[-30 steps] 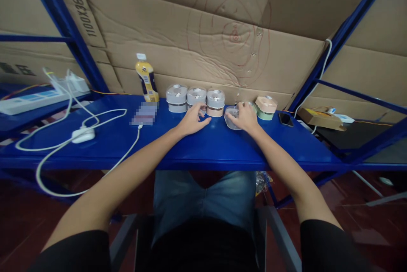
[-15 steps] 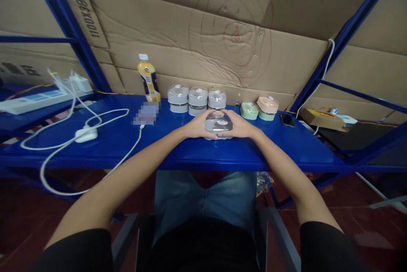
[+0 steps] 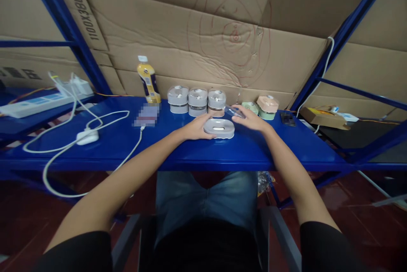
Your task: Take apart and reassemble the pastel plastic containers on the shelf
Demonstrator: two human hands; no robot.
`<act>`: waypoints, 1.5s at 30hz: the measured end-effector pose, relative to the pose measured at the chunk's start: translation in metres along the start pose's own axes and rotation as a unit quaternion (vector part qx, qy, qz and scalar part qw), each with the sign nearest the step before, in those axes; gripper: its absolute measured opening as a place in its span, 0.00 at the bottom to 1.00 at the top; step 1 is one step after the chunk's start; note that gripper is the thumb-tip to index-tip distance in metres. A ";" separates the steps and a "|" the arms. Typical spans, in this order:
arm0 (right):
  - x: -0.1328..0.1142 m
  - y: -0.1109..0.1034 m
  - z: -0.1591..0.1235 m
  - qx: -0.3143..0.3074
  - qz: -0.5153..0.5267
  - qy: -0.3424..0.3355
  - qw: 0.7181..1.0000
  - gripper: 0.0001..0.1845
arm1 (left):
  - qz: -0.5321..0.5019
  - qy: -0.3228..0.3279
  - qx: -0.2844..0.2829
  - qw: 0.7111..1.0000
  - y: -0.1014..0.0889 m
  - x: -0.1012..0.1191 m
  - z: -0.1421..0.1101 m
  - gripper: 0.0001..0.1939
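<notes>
A small grey oval box stands uncovered on the blue table, with a pale piece inside it. My left hand grips its left end, fingers behind and thumb in front. To the right, my right hand holds a clear plastic lid, tilted and raised off the box. Behind the hands, several similar grey boxes are stacked with clear lids on. At the right of these stand a green box, partly hidden by my right hand, and a pink box atop another green one.
A yellow bottle stands at the back left, near a blurred-out flat item with a cable plugged in. White cables and a charger lie on the left. A dark item lies at right. Cardboard walls the back.
Both hands were around the covered grey box. The clear lid has come off in my right hand, which has moved up and right. My left hand stays at the box.
</notes>
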State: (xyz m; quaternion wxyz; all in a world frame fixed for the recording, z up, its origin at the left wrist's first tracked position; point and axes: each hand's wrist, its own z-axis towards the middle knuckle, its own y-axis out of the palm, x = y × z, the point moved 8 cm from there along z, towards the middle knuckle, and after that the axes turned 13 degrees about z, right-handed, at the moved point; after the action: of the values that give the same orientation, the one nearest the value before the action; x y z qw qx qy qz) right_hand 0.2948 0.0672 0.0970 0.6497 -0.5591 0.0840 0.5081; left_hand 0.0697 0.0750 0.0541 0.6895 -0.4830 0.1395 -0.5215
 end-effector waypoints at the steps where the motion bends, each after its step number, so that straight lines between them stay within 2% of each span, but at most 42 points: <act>1: 0.006 -0.012 -0.003 0.020 0.003 0.018 1.000 0.45 | 0.018 0.000 -0.015 1.000 0.002 0.002 -0.001 0.42; 3: 0.017 -0.030 -0.010 0.044 0.017 0.058 0.997 0.43 | 0.046 -0.003 -0.038 0.998 0.005 0.008 -0.002 0.29; 5: 0.026 -0.039 -0.016 0.047 0.037 0.098 0.993 0.41 | 0.052 -0.004 -0.040 0.998 0.004 0.015 -0.002 0.24; 9: 0.038 -0.039 -0.019 0.021 0.039 0.156 0.987 0.39 | 0.040 -0.020 0.006 0.999 -0.007 0.012 -0.001 0.23; 14: 0.044 -0.038 -0.016 -0.014 -0.074 0.174 0.982 0.41 | 0.053 -0.109 0.061 0.991 -0.039 -0.024 -0.005 0.26; 17: 0.051 -0.037 -0.018 -0.044 -0.120 0.192 0.973 0.45 | 0.082 -0.123 0.055 0.988 -0.051 -0.041 -0.008 0.30; 20: 0.057 -0.037 -0.020 -0.056 -0.139 0.195 0.969 0.48 | 0.108 -0.111 0.026 0.988 -0.050 -0.048 -0.009 0.30; 23: 0.059 -0.037 -0.019 -0.054 -0.135 0.195 0.970 0.48 | 0.108 -0.106 0.018 0.988 -0.048 -0.046 -0.008 0.28; 26: 0.055 -0.041 -0.017 -0.014 -0.130 0.183 0.974 0.48 | 0.079 -0.100 0.042 0.991 -0.048 -0.031 -0.006 0.27; 30: 0.031 -0.044 -0.013 0.074 -0.079 0.093 0.990 0.51 | 0.034 -0.082 0.060 0.994 -0.036 -0.004 -0.003 0.32; 33: 0.008 -0.032 -0.009 0.072 -0.034 0.019 0.997 0.51 | 0.017 -0.087 0.059 0.994 -0.021 0.008 -0.001 0.41; 37: -0.014 0.000 -0.001 -0.001 -0.014 -0.041 0.999 0.51 | -0.012 -0.064 0.069 0.996 -0.007 0.014 0.002 0.52; 41: -0.021 0.031 0.004 -0.051 -0.046 -0.066 0.995 0.51 | -0.027 -0.031 0.055 0.998 0.001 0.016 0.003 0.61; 45: -0.018 0.046 0.006 -0.063 -0.047 -0.065 0.995 0.52 | -0.037 -0.040 0.039 0.998 0.005 0.012 0.002 0.65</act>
State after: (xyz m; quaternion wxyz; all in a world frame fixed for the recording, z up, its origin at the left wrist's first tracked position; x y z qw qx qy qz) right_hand 0.2487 0.0553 0.0816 0.6405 -0.5681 -0.0169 0.5166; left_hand 0.0797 0.0658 0.0547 0.6930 -0.4807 0.0736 -0.5322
